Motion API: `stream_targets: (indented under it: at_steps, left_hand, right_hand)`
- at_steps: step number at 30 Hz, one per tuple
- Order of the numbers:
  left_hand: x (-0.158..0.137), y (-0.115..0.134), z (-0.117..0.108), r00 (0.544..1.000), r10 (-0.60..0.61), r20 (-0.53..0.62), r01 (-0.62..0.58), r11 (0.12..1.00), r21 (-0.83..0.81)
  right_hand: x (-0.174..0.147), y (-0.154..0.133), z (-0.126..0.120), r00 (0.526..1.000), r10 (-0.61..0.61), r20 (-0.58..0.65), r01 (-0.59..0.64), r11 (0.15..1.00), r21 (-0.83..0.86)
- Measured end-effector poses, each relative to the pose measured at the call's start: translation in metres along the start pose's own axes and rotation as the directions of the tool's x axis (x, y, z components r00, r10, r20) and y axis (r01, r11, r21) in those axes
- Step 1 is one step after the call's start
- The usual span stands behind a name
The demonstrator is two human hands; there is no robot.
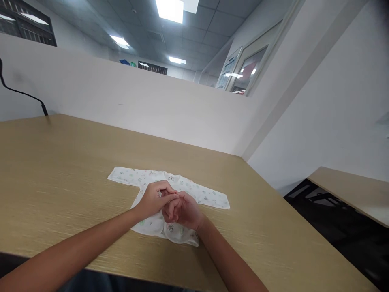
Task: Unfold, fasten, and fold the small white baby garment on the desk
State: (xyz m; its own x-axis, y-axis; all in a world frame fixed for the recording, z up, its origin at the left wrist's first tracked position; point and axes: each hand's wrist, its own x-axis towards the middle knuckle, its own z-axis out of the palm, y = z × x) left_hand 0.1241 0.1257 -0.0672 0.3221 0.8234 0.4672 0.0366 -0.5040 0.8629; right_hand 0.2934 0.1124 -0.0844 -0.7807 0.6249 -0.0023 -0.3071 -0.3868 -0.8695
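A white long-sleeved baby top (pixel 209 195) with small printed figures lies spread on the table, its neck toward the far side and its sleeves out to both sides. Above its middle, my two hands meet and hide part of the front. My left hand (pixel 154 198) is closed in a pinch, thumb and forefinger touching the right hand's fingertips. My right hand (pixel 184 211) has its fingers curled in and its thumb against the left fingertips. Whatever may be between the fingers is hidden or too small to name.
The wooden table (pixel 75 162) is bounded at the back by a low white partition (pixel 146 105). A black cable (pixel 24 94) hangs over at the left back. On the right are a white wall (pixel 328 105) and a lower wooden surface (pixel 352 190).
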Motion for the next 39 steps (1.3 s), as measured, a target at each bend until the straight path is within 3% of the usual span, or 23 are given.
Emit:
stream_targets:
  at_steps: [7, 15, 39]
  left_hand:
    - [0.001, -0.001, -0.001, 1.0, -0.013, -0.013, 0.013, 1.0, 0.009]
    - [0.003, 0.003, -0.003, 0.993, 0.046, 0.109, -0.046, 0.999, 0.002]
    - [0.0, 0.009, -0.002, 0.999, 0.038, -0.018, -0.038, 0.999, 0.014]
  right_hand:
    - [0.0, 0.0, -0.002, 1.0, 0.009, -0.016, -0.009, 1.0, 0.002]
    - [0.002, 0.001, -0.002, 1.0, 0.016, -0.013, -0.016, 1.0, 0.003]
    - [0.002, -0.001, 0.0, 0.999, 0.037, -0.035, -0.039, 0.996, -0.081]
